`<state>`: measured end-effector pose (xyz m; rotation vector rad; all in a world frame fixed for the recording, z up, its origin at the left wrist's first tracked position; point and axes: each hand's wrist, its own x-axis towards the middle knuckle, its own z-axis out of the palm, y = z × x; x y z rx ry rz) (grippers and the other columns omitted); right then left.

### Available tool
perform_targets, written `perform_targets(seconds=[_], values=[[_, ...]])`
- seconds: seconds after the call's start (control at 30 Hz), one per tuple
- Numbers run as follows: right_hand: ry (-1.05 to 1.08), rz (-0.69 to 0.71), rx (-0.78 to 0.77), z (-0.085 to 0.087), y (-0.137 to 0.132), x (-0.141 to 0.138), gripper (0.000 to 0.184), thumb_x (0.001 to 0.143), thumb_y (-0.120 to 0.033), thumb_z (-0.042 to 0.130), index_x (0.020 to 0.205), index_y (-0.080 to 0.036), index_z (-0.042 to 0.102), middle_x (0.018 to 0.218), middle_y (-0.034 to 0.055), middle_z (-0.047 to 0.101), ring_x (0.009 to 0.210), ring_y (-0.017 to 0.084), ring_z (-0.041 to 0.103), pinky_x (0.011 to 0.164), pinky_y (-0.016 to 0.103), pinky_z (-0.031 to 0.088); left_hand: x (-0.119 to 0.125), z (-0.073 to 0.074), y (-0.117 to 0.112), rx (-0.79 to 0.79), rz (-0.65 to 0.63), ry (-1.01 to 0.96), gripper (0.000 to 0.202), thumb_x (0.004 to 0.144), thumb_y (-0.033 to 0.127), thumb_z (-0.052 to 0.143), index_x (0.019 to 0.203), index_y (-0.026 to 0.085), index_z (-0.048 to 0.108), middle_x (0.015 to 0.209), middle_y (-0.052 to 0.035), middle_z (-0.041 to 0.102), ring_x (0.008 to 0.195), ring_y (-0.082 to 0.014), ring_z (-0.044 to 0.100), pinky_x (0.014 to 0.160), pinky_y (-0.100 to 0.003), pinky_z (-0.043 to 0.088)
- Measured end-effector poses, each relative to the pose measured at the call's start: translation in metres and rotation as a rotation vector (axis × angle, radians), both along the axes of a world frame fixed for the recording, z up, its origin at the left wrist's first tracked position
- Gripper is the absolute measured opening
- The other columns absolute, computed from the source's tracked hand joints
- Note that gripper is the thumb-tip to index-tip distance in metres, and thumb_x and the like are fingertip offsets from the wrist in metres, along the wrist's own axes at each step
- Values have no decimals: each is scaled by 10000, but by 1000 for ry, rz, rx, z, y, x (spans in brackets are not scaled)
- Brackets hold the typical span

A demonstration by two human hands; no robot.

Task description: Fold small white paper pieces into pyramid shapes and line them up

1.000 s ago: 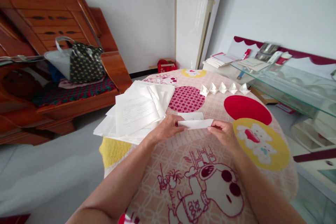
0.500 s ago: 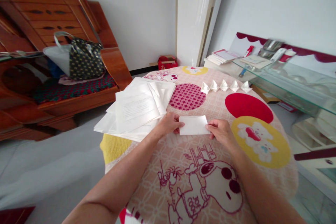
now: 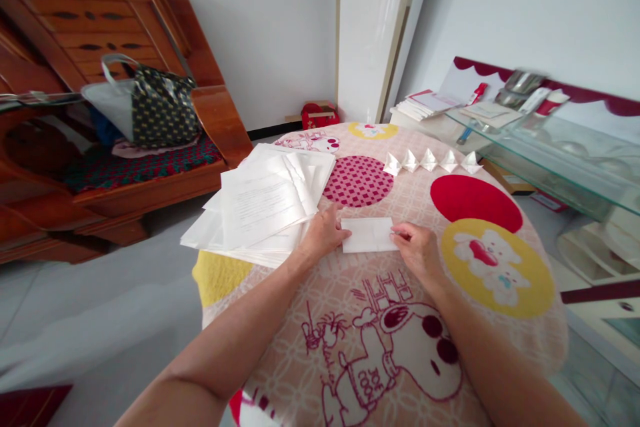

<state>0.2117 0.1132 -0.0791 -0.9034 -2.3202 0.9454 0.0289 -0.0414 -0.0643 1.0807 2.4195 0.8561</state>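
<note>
Since a second ago, the folded white paper (image 3: 369, 235) has gone from a thin tipped-up band to a face-up rectangle with a crease showing. Right hand (image 3: 417, 250) is pinching its right edge; left hand (image 3: 325, 233) has fingers loosely spread, thumb by the left edge. So the paper's between both sets of fingers, looks about flat on the cloth-covered desk (image 3: 410, 199). My worry: only one side seems properly held, so a tug could skew it and throw the crease off. Soft cloth underneath might make for mushy folds too. Loose paper stack (image 3: 260, 210) just left of the left fingers: a wrist bump could slide sheets over. Five folded paper pieces (image 3: 429, 161) beyond the right fingers look safe, barring a careless reach.
</note>
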Motion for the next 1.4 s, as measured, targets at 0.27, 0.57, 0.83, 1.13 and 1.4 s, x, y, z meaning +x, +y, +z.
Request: perform_targets(seconds=[0.27, 0.57, 0.83, 1.13, 1.4], values=[[-10, 4, 27, -2, -1, 0, 186, 783, -246, 619, 825, -207, 796, 804, 75, 791, 716, 228, 694, 681, 324, 484, 0, 0, 1, 10, 36, -32, 671, 827, 162, 741, 1451, 126, 498, 707, 33, 702, 734, -174, 698, 814, -284, 515], [-28, -5, 44, -5, 0, -2, 209, 801, -252, 600, 842, -188, 794, 789, 85, 782, 703, 231, 684, 685, 330, 468, 1, 1, 2, 28, 80, -77, 655, 835, 184, 737, 1448, 136, 512, 743, 6, 716, 690, -165, 684, 726, -263, 511], [-25, -10, 72, -7, 1, -3, 180, 802, -243, 610, 808, -203, 785, 794, 72, 785, 721, 232, 689, 675, 320, 459, 1, 0, 2, 46, 94, -103, 670, 833, 182, 745, 1461, 145, 515, 769, -4, 724, 716, -166, 694, 736, -259, 521], [-35, -15, 91, -8, 2, -3, 184, 798, -239, 606, 807, -214, 788, 787, 66, 785, 718, 232, 692, 677, 322, 468, 2, 2, 2, 52, 101, -110, 685, 829, 180, 740, 1475, 159, 513, 744, 15, 711, 702, -162, 692, 753, -260, 523], [-61, -13, 91, -7, 1, -4, 197, 811, -242, 605, 818, -199, 797, 793, 79, 786, 714, 231, 688, 674, 323, 453, 1, 1, 2, 47, 93, -89, 664, 833, 189, 737, 1462, 157, 526, 739, 14, 705, 714, -166, 692, 740, -259, 513]])
